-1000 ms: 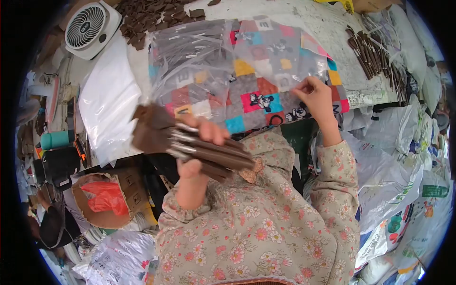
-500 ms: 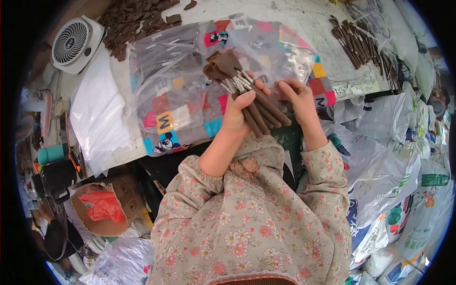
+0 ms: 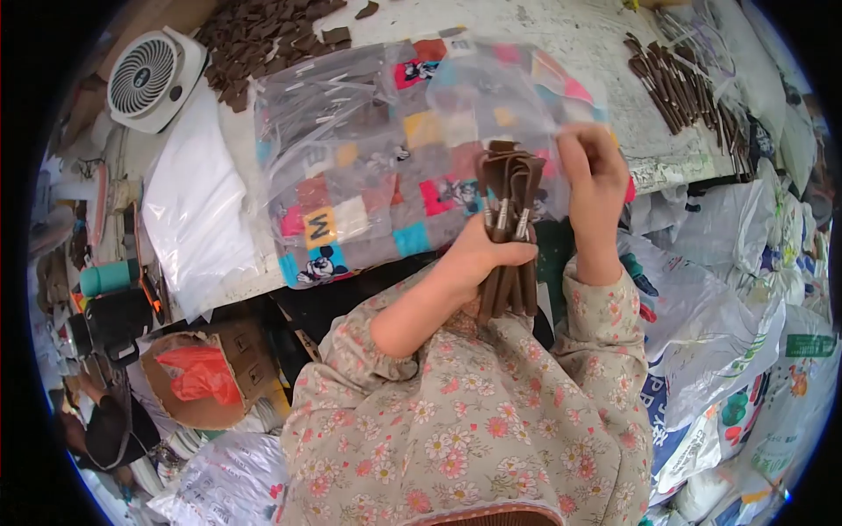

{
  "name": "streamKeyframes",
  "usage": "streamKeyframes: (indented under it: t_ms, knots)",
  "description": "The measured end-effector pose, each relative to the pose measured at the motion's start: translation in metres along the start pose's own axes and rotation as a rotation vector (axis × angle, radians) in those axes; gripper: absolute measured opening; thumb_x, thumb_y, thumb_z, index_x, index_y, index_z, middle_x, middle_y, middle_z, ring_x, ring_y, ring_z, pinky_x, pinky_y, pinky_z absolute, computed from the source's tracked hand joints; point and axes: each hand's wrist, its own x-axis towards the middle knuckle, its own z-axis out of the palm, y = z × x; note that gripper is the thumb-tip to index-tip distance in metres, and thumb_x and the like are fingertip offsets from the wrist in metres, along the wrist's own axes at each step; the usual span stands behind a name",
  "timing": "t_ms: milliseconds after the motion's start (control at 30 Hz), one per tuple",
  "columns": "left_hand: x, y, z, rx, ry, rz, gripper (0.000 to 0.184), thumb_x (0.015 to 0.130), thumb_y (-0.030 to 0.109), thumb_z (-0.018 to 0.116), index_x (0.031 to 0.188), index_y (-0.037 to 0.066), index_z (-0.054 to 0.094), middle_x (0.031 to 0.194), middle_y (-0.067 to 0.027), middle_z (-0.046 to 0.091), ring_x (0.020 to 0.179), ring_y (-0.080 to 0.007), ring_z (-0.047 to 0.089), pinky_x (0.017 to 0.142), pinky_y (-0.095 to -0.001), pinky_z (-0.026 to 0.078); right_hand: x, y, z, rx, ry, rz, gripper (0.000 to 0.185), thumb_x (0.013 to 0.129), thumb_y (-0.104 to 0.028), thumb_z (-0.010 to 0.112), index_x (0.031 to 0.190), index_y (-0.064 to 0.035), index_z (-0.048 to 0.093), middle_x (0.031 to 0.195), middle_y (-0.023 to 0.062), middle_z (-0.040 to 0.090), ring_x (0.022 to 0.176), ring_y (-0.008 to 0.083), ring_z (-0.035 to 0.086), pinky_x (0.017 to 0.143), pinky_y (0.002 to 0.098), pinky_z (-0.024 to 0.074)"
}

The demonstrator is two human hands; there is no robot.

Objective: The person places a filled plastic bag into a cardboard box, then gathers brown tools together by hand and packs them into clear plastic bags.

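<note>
My left hand [image 3: 481,259] is closed round a bundle of brown brush-like sticks [image 3: 509,210]. They have silver collars and wide, folded brown ends pointing away from me, while their plain ends hang down towards my lap. To the right, my right hand [image 3: 596,180] is raised with thumb and fingers pinched at the edge of a clear plastic bag [image 3: 474,96]. That bag lies over a colourful patchwork-print cloth [image 3: 355,215] on the table. More silver-collared sticks [image 3: 329,88] show beneath the plastic at the left.
Loose brown pieces [image 3: 263,39] are heaped at the back left beside a white fan [image 3: 145,74]. White plastic sheeting [image 3: 193,202] hangs over the table's front edge. Another pile of brown sticks [image 3: 675,83] lies back right. Filled plastic bags [image 3: 702,298] crowd my right side; a cardboard box [image 3: 210,408] stands lower left.
My left hand has brought the bundle right and closer to me, turning it more upright. My right hand has moved away from the bundle, to the right, pinching at the plastic.
</note>
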Motion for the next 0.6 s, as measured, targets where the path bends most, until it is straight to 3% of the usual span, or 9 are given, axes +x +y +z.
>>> streamKeyframes:
  t_ms: [100, 133, 200, 267, 300, 400, 467, 500, 600]
  knots:
    - [0.009, -0.005, 0.005, -0.395, -0.013, -0.122, 0.029, 0.072, 0.008, 0.062, 0.099, 0.000, 0.053, 0.087, -0.0064, 0.058, 0.076, -0.0154, 0.058, 0.069, -0.0293, 0.047, -0.017, -0.029, -0.009, -0.180, -0.621, -0.213, 0.010, 0.073, -0.006, 0.066, 0.081, -0.0046, 0.060, 0.065, 0.0029, 0.057, 0.053, 0.0101, 0.051, 0.051, 0.0238, 0.0396]
    - [0.010, 0.002, -0.004, -0.199, -0.088, -0.034, 0.030, 0.074, 0.011, 0.061, 0.100, 0.000, 0.053, 0.090, -0.0090, 0.060, 0.078, -0.0185, 0.059, 0.069, -0.0312, 0.049, -0.017, -0.035, -0.008, -0.243, -0.815, -0.389, 0.011, 0.069, -0.006, 0.068, 0.078, -0.0056, 0.062, 0.064, 0.0064, 0.057, 0.054, 0.0155, 0.055, 0.050, 0.0275, 0.0405]
    - [0.026, 0.009, -0.031, -0.430, -0.214, -0.225, 0.028, 0.075, 0.014, 0.059, 0.099, 0.000, 0.054, 0.088, -0.0103, 0.060, 0.079, -0.0206, 0.060, 0.070, -0.0342, 0.050, -0.035, -0.032, -0.026, -0.237, -0.803, -0.367, 0.010, 0.066, -0.003, 0.069, 0.074, -0.0022, 0.062, 0.060, 0.0004, 0.053, 0.056, 0.0071, 0.050, 0.048, 0.0230, 0.0338]
    - [0.029, 0.032, -0.038, -0.564, -0.184, -0.177, 0.027, 0.076, 0.016, 0.058, 0.098, 0.000, 0.054, 0.088, -0.0103, 0.061, 0.080, -0.0211, 0.060, 0.071, -0.0352, 0.050, -0.051, -0.036, -0.045, -0.118, -0.795, 0.199, 0.007, 0.068, -0.002, 0.066, 0.072, -0.0033, 0.060, 0.060, -0.0009, 0.051, 0.053, 0.0062, 0.046, 0.048, 0.0221, 0.0328]
    - [0.029, 0.042, -0.037, -0.696, -0.159, -0.137, 0.026, 0.077, 0.018, 0.056, 0.097, 0.000, 0.054, 0.088, -0.0103, 0.061, 0.080, -0.0217, 0.060, 0.072, -0.0362, 0.050, -0.065, -0.029, -0.047, -0.118, -0.805, 0.194, 0.007, 0.068, -0.002, 0.066, 0.072, -0.0033, 0.060, 0.060, -0.0009, 0.051, 0.053, 0.0062, 0.046, 0.048, 0.0221, 0.0328]
    - [0.040, 0.049, -0.022, -0.708, 0.120, 0.159, 0.026, 0.078, 0.020, 0.055, 0.096, 0.001, 0.055, 0.087, -0.0088, 0.061, 0.079, -0.0221, 0.060, 0.071, -0.0356, 0.050, -0.100, 0.003, -0.039, -0.099, -0.409, 0.242, 0.005, 0.073, 0.000, 0.057, 0.074, -0.0044, 0.054, 0.060, -0.0008, 0.046, 0.052, 0.0082, 0.042, 0.048, 0.0211, 0.0315]
    - [0.053, 0.038, -0.005, -0.664, 0.196, 0.149, 0.027, 0.077, 0.021, 0.057, 0.097, 0.002, 0.055, 0.086, -0.0071, 0.061, 0.077, -0.0201, 0.060, 0.071, -0.0329, 0.049, -0.117, 0.006, -0.009, 0.246, 0.034, -0.075, 0.005, 0.078, 0.000, 0.047, 0.079, -0.0050, 0.047, 0.060, -0.0001, 0.042, 0.053, 0.0107, 0.041, 0.050, 0.0211, 0.0312]
    - [0.060, 0.033, 0.004, -0.632, 0.301, 0.185, 0.027, 0.076, 0.019, 0.059, 0.097, 0.001, 0.055, 0.085, -0.0069, 0.060, 0.076, -0.0197, 0.059, 0.071, -0.0320, 0.048, -0.116, 0.006, -0.006, 0.121, 0.004, -0.209, 0.005, 0.080, 0.000, 0.042, 0.083, -0.0046, 0.042, 0.065, 0.0034, 0.042, 0.059, 0.0169, 0.043, 0.052, 0.0261, 0.0333]
    - [0.074, 0.029, 0.014, -0.442, 0.522, 0.320, 0.028, 0.073, 0.014, 0.062, 0.097, 0.001, 0.054, 0.085, -0.0070, 0.060, 0.076, -0.0190, 0.058, 0.072, -0.0306, 0.047, -0.089, 0.005, -0.019, -0.840, 0.495, -0.522, 0.008, 0.083, -0.011, 0.050, 0.086, -0.0042, 0.046, 0.079, 0.0047, 0.046, 0.064, 0.0145, 0.046, 0.057, 0.0274, 0.0392]
